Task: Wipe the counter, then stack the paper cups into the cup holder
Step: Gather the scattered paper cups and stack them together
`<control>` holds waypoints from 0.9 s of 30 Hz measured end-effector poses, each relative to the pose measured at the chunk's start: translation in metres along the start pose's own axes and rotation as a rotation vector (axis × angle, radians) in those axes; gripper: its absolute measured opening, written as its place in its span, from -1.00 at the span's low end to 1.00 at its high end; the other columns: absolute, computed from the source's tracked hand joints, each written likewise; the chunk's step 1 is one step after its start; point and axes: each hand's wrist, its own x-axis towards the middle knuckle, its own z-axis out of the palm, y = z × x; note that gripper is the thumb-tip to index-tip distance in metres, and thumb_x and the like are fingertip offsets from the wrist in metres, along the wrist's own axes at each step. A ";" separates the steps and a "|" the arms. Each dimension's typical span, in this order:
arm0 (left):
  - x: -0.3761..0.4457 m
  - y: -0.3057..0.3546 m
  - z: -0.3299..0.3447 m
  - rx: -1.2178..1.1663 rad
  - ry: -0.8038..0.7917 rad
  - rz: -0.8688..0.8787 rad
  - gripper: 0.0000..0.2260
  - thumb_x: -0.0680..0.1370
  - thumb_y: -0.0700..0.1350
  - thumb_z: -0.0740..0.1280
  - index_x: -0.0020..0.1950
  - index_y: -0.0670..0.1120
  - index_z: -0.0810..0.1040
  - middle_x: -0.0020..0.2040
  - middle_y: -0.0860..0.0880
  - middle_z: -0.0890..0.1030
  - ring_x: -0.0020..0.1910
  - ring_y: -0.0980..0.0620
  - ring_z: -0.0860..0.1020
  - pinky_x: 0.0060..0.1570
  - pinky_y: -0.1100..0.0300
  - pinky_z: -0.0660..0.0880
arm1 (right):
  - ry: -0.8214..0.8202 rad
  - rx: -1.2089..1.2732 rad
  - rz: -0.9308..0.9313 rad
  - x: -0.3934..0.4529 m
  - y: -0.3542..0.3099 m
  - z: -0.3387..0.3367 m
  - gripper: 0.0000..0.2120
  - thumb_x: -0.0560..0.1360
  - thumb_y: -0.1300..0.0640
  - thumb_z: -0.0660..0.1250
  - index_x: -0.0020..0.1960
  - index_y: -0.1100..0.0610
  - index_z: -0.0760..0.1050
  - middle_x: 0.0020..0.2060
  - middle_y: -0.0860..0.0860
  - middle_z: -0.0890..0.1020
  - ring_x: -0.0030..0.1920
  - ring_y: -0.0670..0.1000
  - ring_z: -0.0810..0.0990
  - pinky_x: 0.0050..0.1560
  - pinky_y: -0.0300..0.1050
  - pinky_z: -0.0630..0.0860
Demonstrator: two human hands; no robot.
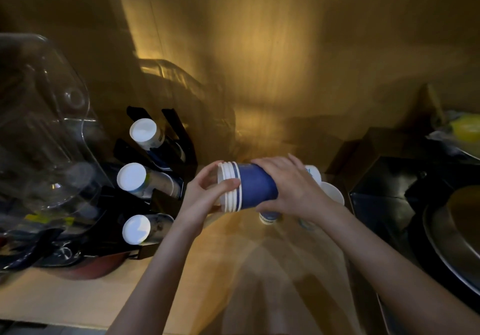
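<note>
Paper cups (249, 186), nested into a blue stack, lie sideways above the worktop's (78, 301) middle, my left hand (207, 191) gripping the rims and right hand (285, 186) clasping the base, seemingly to aim them at the cup holder (166, 150) along the left edge.

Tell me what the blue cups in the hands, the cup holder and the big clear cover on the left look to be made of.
Blue cups: likely matte paper; several rolled white rims show nested at the open end.
Cup holder: black and rigid, perhaps plastic or metal; too dark to tell.
Clear cover: glossy transparent plastic, probably acrylic; see-through with bright edge glints.
</note>
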 end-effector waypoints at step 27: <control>0.013 -0.045 -0.023 -0.967 0.003 -0.575 -0.51 0.41 0.17 0.31 0.29 0.03 0.43 0.27 -0.14 0.49 0.14 -0.21 0.52 -0.12 -0.01 0.62 | 0.384 0.859 0.508 -0.005 0.074 0.058 -0.18 0.16 0.08 0.60 0.27 -0.09 0.19 0.10 -0.21 0.44 0.15 -0.16 0.41 0.00 -0.37 0.35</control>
